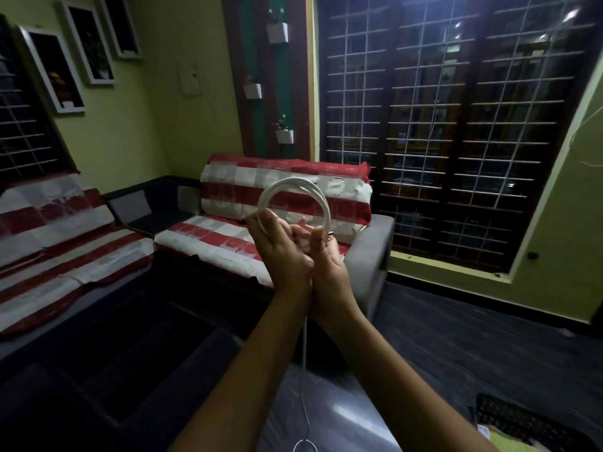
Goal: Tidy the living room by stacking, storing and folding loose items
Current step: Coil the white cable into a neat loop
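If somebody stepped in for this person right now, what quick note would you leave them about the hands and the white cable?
Left hand: holds the coiled part of the white cable, loops standing above the fingers.
Right hand: pressed against the left, fingers round the coil near its plug end.
Cable: a few loops wound; a loose tail hangs down between the wrists to the dark table below.
Done: coil started.
Left: probably wind in the hanging tail, then store the coil.

White cable (295,194) at centre; red-and-white checked sofa covers (284,187) behind it and at left; yellow-green walls (192,125); white window grille (440,125) upper right
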Motion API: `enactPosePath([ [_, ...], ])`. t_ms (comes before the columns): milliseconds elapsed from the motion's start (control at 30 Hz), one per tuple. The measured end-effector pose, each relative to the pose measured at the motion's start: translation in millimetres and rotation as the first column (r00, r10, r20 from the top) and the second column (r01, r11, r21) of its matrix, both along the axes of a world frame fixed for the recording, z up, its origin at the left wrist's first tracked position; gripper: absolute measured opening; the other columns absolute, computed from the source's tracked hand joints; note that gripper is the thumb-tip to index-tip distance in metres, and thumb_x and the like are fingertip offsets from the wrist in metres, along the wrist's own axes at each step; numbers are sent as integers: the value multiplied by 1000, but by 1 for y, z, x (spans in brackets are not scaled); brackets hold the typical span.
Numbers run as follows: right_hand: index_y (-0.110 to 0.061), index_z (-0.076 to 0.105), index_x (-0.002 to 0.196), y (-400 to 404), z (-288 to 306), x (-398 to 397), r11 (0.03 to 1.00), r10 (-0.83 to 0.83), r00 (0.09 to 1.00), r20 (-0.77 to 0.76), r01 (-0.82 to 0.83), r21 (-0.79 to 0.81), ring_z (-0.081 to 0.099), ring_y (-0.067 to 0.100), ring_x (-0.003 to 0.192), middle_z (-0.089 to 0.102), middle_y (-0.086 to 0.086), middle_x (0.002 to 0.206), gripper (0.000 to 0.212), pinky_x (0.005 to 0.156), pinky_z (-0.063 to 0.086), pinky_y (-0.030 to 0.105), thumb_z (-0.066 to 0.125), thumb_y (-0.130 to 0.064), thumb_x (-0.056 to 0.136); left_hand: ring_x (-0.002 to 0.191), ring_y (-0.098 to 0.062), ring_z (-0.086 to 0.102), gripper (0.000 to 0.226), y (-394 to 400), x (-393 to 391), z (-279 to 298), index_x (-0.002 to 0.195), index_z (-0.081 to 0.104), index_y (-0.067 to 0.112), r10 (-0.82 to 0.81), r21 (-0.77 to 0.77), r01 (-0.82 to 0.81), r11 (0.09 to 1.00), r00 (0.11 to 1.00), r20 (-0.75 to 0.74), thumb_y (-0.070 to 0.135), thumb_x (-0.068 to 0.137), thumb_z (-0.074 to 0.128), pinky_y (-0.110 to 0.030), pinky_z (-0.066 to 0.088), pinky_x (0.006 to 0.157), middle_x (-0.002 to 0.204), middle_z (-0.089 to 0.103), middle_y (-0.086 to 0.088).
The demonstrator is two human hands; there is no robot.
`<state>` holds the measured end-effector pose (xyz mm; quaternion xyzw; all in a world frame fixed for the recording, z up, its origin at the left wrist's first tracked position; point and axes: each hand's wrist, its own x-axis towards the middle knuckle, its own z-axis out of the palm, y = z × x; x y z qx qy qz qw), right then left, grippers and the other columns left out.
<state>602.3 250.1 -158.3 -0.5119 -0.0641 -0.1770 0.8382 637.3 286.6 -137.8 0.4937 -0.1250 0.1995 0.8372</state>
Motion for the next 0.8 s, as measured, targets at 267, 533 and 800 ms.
enactPosePath([
  [267,-14,47,101,-4,11,0,942,-319,934,162,331,-53,56,9,70,55,1,80,31,66,50,22,51,-41,86,78,-18,58,39,2,-12,-4,89,49,13,-72,70,75,995,996,-43,47,96,32,-34,51,81,78,55,0],
  [533,-11,48,97,-71,49,3,358,-103,991,81,113,-927,47,3,64,51,-8,82,10,60,43,21,54,-19,95,119,-13,45,78,55,6,14,127,42,30,90,612,-299,732,933,349,84,70,41,-37,44,96,131,36,7],
  [800,-1,43,138,-44,75,11,-279,-195,965,-175,-226,-933,45,28,129,47,17,140,41,103,33,30,45,-13,99,74,-25,72,79,27,15,32,124,47,14,-325,724,538,431,841,-432,72,71,55,-35,58,56,105,63,-16],
])
